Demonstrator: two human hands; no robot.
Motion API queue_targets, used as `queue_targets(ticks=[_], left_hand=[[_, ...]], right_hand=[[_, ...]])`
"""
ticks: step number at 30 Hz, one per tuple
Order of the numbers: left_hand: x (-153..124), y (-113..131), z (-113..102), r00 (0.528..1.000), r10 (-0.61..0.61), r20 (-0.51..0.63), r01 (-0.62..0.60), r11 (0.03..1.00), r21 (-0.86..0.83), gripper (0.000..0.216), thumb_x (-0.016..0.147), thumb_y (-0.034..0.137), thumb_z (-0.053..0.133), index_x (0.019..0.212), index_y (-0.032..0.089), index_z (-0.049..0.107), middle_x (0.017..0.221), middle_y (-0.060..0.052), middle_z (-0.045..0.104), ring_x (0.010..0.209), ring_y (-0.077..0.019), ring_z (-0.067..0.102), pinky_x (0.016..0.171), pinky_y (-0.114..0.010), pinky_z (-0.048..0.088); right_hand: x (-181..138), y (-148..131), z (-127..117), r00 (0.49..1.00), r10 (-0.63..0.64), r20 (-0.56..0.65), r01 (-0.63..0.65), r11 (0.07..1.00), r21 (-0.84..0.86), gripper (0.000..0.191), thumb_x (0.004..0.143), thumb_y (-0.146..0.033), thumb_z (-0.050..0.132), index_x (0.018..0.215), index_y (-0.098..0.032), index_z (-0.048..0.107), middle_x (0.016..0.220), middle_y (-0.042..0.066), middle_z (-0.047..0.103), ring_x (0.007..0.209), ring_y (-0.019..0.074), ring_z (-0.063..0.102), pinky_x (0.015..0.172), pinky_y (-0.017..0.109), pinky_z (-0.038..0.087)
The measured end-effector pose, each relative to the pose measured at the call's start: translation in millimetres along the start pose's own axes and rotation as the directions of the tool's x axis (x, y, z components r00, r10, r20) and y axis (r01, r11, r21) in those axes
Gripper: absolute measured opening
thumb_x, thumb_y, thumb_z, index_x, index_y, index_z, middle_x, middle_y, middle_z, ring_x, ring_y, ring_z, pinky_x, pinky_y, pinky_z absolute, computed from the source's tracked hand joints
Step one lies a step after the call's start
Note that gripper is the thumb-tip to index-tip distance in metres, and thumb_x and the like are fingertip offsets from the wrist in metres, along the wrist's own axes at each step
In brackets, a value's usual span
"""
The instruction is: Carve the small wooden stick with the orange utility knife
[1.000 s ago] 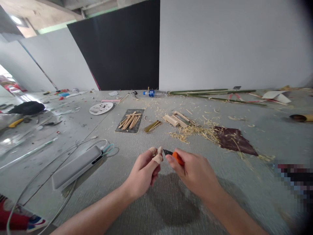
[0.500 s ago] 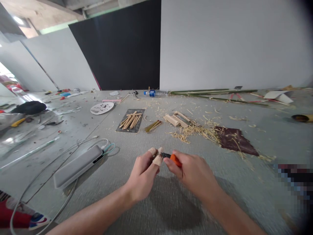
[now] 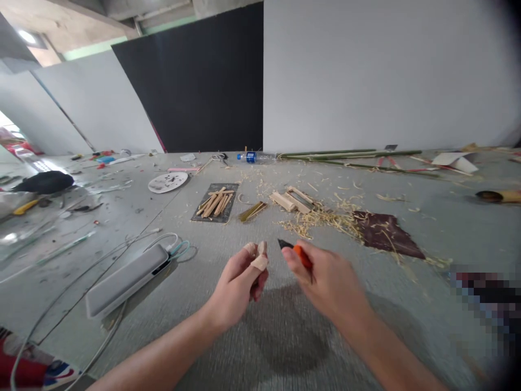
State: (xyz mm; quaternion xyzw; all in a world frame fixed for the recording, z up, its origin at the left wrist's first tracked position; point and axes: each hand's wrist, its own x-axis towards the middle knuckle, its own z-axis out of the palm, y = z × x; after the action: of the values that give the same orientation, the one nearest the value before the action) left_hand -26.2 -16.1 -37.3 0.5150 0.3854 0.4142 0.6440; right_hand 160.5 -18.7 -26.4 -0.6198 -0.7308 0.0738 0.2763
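My left hand (image 3: 240, 282) is closed in a pinch on a small pale wooden piece (image 3: 262, 248), with tape wrapped round the fingertips. My right hand (image 3: 325, 279) grips an orange-handled knife (image 3: 296, 251) with a short dark blade pointing left. The blade tip sits a little to the right of the wooden piece, apart from it. Both hands hover over a grey floor surface (image 3: 285, 347).
Ahead lie a dark mat with several wooden sticks (image 3: 214, 202), cut bamboo blocks (image 3: 293, 200), shavings (image 3: 321, 220) and a brown sandpaper sheet (image 3: 386, 233). A grey power bank with cables (image 3: 126, 278) lies left. Green bamboo poles (image 3: 350, 155) and a bottle (image 3: 254, 157) lie by the wall.
The knife blade was against the wooden piece; my right hand has now drawn it away to the right and slightly up. My left hand stays much where it was.
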Motion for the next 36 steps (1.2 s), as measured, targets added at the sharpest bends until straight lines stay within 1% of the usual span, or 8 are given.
queue_targets(ticks=[4,7,9,12,15,22,30,36], left_hand=[[-0.8,2.4,0.6,1.000,-0.006,0.021,0.006,1.000,0.002,0.027,0.096,0.042,0.054,0.083,0.020,0.044,0.067,0.005,0.044,0.054,-0.0074,0.038,0.050,-0.021,0.032],[0.1,1.4,-0.4,0.999,-0.009,0.052,0.008,1.000,0.017,0.019,0.092,0.030,0.057,0.081,0.020,0.045,0.063,0.007,0.039,0.053,-0.0079,0.034,0.050,-0.022,0.029],[1.0,0.6,-2.0,0.997,0.005,0.076,-0.009,0.999,0.050,0.016,0.090,0.026,0.059,0.082,0.020,0.047,0.063,0.007,0.037,0.054,-0.0081,0.033,0.051,-0.023,0.027],[0.8,0.6,-4.0,0.994,0.009,0.111,-0.020,0.995,0.102,0.021,0.090,0.033,0.063,0.082,0.018,0.051,0.066,0.006,0.039,0.057,-0.0085,0.034,0.053,-0.025,0.027],[-1.1,1.2,-3.9,0.992,0.016,0.125,-0.032,0.992,0.124,0.030,0.091,0.040,0.067,0.080,0.018,0.049,0.069,0.005,0.037,0.060,-0.0086,0.033,0.055,-0.025,0.026],[-3.3,0.3,-1.9,0.992,0.090,0.084,-0.111,0.948,0.299,0.045,0.092,0.052,0.065,0.074,0.020,0.040,0.068,0.006,0.030,0.064,-0.0103,0.025,0.056,-0.027,0.022],[-2.2,-6.7,-2.7,0.988,0.148,0.050,-0.156,0.915,0.373,0.048,0.093,0.053,0.064,0.072,0.020,0.037,0.067,0.007,0.031,0.064,-0.0104,0.025,0.055,-0.026,0.023],[-3.6,-7.0,-3.7,0.981,0.192,-0.002,-0.172,0.882,0.438,0.049,0.092,0.052,0.065,0.068,0.020,0.036,0.064,0.007,0.030,0.062,-0.0099,0.025,0.054,-0.026,0.022]], right_hand=[[-5.1,-6.0,2.8,0.993,-0.064,0.099,0.054,0.994,0.096,0.053,0.102,-0.064,0.025,0.069,-0.024,0.036,0.054,-0.003,0.048,0.050,0.0139,0.041,0.055,0.029,0.022],[-5.3,-7.0,1.0,0.993,-0.053,0.105,0.042,0.994,0.097,0.054,0.104,-0.060,0.021,0.068,-0.023,0.035,0.054,-0.002,0.048,0.050,0.0138,0.040,0.055,0.030,0.021],[-5.1,-6.4,0.7,0.994,-0.046,0.102,0.038,0.996,0.079,0.054,0.104,-0.060,0.021,0.067,-0.023,0.037,0.054,-0.002,0.050,0.051,0.0141,0.041,0.056,0.030,0.021],[-4.6,-4.7,1.8,0.993,-0.042,0.112,0.036,0.998,0.056,0.055,0.104,-0.057,0.020,0.066,-0.023,0.041,0.054,-0.001,0.053,0.051,0.0147,0.042,0.056,0.030,0.021],[-4.0,-3.6,2.8,0.993,-0.042,0.114,0.038,0.999,0.033,0.056,0.105,-0.054,0.019,0.065,-0.023,0.044,0.055,0.000,0.055,0.051,0.0156,0.045,0.057,0.031,0.021],[-5.0,-4.2,2.8,0.992,-0.060,0.115,0.060,0.998,0.006,0.059,0.105,-0.052,0.020,0.064,-0.023,0.053,0.056,0.002,0.060,0.051,0.0166,0.050,0.056,0.031,0.021],[-5.6,-4.4,3.3,0.991,-0.090,0.098,0.093,0.995,-0.026,0.060,0.105,-0.047,0.021,0.064,-0.022,0.056,0.057,0.002,0.063,0.051,0.0161,0.054,0.055,0.031,0.019],[-5.5,-7.6,5.5,0.993,-0.071,0.099,0.082,0.990,-0.113,0.063,0.105,-0.045,0.017,0.064,-0.021,0.058,0.059,0.005,0.067,0.050,0.0161,0.055,0.054,0.030,0.017]])
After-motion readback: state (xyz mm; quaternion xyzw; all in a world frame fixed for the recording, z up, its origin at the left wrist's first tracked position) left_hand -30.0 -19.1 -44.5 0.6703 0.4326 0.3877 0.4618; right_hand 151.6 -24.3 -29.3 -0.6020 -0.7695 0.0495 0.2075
